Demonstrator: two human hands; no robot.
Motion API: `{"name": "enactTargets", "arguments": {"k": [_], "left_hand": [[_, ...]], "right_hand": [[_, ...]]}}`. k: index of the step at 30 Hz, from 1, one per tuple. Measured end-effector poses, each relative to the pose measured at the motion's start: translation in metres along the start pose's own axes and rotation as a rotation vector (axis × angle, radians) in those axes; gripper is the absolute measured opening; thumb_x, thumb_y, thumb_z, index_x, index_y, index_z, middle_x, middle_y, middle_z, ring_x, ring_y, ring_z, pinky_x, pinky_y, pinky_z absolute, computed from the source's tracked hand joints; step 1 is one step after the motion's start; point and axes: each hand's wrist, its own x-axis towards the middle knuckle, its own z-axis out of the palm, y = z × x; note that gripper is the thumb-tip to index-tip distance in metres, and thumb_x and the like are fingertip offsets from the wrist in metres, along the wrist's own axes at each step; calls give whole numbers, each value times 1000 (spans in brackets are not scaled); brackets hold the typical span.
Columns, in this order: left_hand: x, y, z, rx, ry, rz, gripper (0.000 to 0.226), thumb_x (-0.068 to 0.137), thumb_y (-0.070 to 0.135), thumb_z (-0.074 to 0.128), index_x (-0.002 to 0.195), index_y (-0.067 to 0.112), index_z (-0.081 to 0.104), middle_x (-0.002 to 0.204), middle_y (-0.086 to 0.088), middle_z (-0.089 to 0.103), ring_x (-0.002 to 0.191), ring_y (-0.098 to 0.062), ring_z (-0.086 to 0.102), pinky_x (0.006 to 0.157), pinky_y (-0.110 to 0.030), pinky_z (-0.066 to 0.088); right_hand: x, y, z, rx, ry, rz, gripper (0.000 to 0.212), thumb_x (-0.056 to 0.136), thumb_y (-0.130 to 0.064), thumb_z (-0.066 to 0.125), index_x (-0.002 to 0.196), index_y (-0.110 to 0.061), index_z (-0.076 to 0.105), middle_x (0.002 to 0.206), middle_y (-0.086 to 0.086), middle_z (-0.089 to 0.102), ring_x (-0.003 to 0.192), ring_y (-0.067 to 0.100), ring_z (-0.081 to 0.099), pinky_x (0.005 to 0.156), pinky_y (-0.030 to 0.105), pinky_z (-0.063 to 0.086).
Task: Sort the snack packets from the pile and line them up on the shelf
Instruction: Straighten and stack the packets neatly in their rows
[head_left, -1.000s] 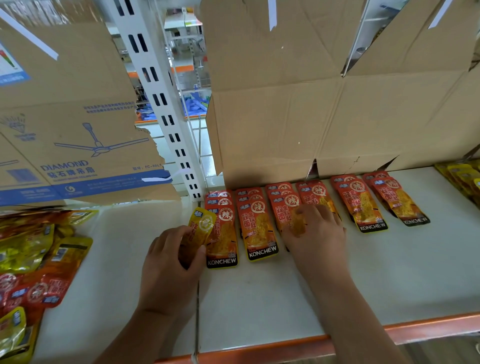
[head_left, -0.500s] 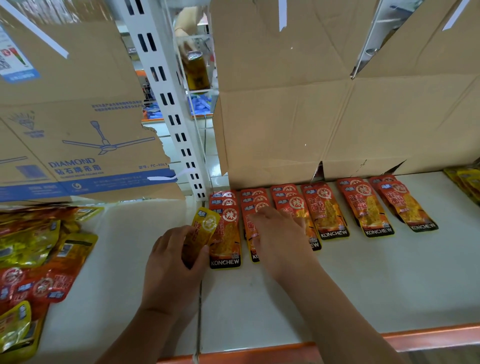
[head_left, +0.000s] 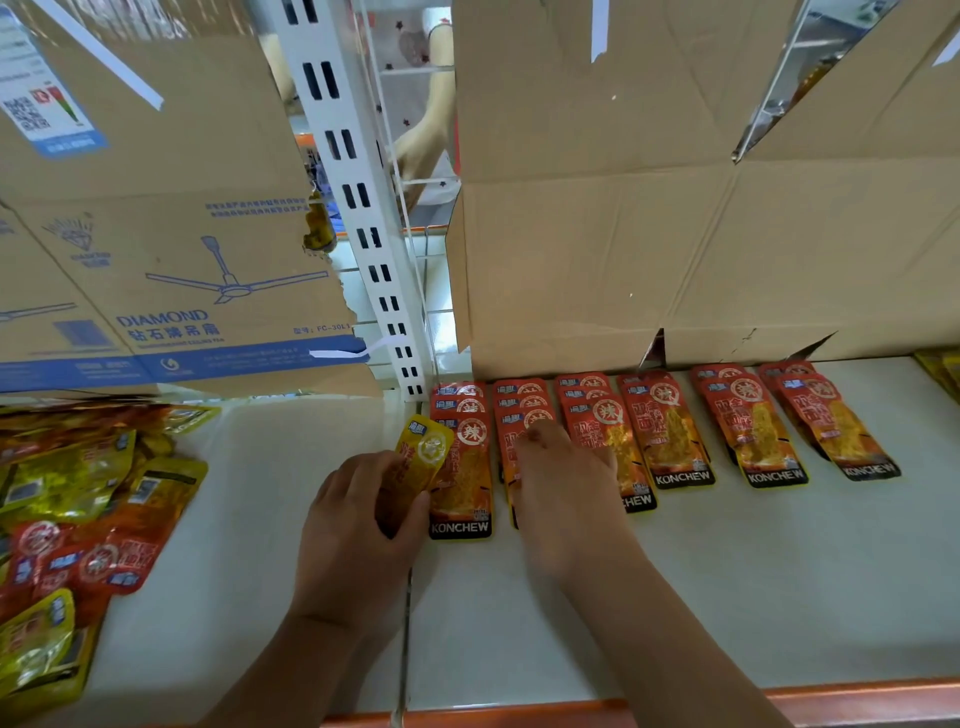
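Several red KONCHEW snack packets (head_left: 670, 436) lie in a row of overlapping stacks on the white shelf (head_left: 727, 571), against a cardboard wall. My right hand (head_left: 566, 493) rests flat on the second stack from the left, fingers covering most of it. My left hand (head_left: 358, 525) grips a yellow packet (head_left: 421, 457) upright, just left of the first red stack (head_left: 462, 467). A mixed pile of yellow and red packets (head_left: 78, 509) lies at the far left of the shelf.
Cardboard sheets (head_left: 623, 234) line the shelf back, with a white slotted upright (head_left: 358, 208) between them. An orange shelf lip (head_left: 857, 699) runs along the front. More yellow packets (head_left: 940, 371) sit at the far right. Another person's hand (head_left: 421, 150) shows behind the shelf.
My right hand slid left along the row, from the third and fourth stacks to the second one. The left hand kept holding the yellow packet in place.
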Motion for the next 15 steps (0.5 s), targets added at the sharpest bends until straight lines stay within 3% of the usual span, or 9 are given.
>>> {"name": "enactTargets", "arguments": {"k": [7,15], "left_hand": [[1,1,-1,-13,0,12,46,88,54,56,120,21,62,109,8,62,93,-7,54,76,-25,44],[1,0,-1,-17,-15,2,49,88,56,54,122,21,62,111,8,63,94,-10,56,77,-27,46]], "right_hand": [[0,-2,-4,22,-53,16,37,90,-22,65,126,-23,56,134,-2,43,110,23,61,104,47,43],[-1,-5,-8,87,-78,35,36,88,-13,64,124,-21,58,134,0,43,113,24,60,104,46,42]]}}
